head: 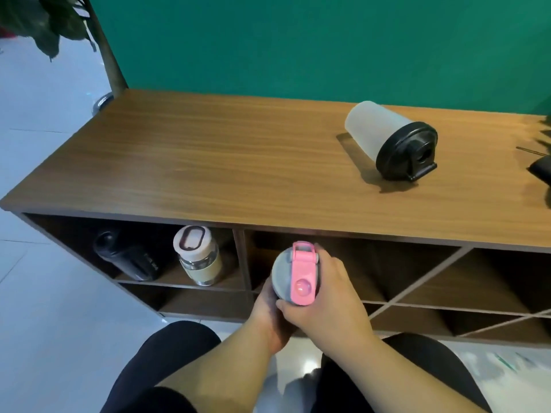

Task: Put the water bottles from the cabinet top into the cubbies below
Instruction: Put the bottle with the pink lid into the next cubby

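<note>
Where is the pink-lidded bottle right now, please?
In the head view, the pink-lidded bottle is held in both hands, low and centre, in front of the middle cubby, below the cabinet top.

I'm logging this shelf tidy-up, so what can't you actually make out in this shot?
All in the head view:
- Pink-lidded bottle: body hidden by the left hand and right hand.
- Black bottle: print too blurred and dark to read.
- Dark object on the cabinet top: cut off by the right edge.
- Lower cubbies: interiors in shadow.

Wood-grain cabinet top [208, 162], seemingly matt
</note>
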`<state>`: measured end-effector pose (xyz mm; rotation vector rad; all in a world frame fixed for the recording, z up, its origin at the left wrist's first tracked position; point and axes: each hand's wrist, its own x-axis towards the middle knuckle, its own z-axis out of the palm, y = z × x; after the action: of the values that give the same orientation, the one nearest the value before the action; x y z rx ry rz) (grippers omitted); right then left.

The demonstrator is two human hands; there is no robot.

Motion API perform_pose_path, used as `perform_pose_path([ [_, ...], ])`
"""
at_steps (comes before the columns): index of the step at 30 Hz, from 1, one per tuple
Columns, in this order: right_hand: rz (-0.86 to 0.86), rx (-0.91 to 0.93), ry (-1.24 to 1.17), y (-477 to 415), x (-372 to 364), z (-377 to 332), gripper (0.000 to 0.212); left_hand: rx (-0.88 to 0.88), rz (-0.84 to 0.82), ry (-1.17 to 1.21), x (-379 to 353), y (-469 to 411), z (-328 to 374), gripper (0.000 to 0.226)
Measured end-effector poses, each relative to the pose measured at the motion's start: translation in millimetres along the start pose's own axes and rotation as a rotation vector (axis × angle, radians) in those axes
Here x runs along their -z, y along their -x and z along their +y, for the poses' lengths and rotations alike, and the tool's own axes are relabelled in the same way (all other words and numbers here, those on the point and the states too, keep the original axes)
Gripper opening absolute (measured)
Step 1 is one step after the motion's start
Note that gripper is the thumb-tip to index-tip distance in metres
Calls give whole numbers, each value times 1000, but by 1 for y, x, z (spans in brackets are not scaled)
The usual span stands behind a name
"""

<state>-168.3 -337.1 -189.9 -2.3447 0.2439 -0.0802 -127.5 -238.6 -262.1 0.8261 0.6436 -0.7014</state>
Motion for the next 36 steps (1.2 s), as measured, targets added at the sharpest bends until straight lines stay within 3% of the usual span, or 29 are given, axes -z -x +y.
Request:
perform_pose_path([
  [5,8,32,104,-30,-7,6,100,39,31,48,4,-23,7,44],
  [9,-6,-13,172,-43,-17,14,75,54,92,62,8,-39,10,44],
  [13,-26,-41,206,-53,-25,15,72,37,147,81,9,-48,11,45],
  [21,6,-44,101,-62,-27,15,64,28,167,156,8,-52,18,42],
  [29,-23,-76,58,-63,-26,15,63,-3,156,121,11,-54,15,45],
  [36,-95,-138,123,-47,-4,14,81,72,165,42,8,-36,12,52],
])
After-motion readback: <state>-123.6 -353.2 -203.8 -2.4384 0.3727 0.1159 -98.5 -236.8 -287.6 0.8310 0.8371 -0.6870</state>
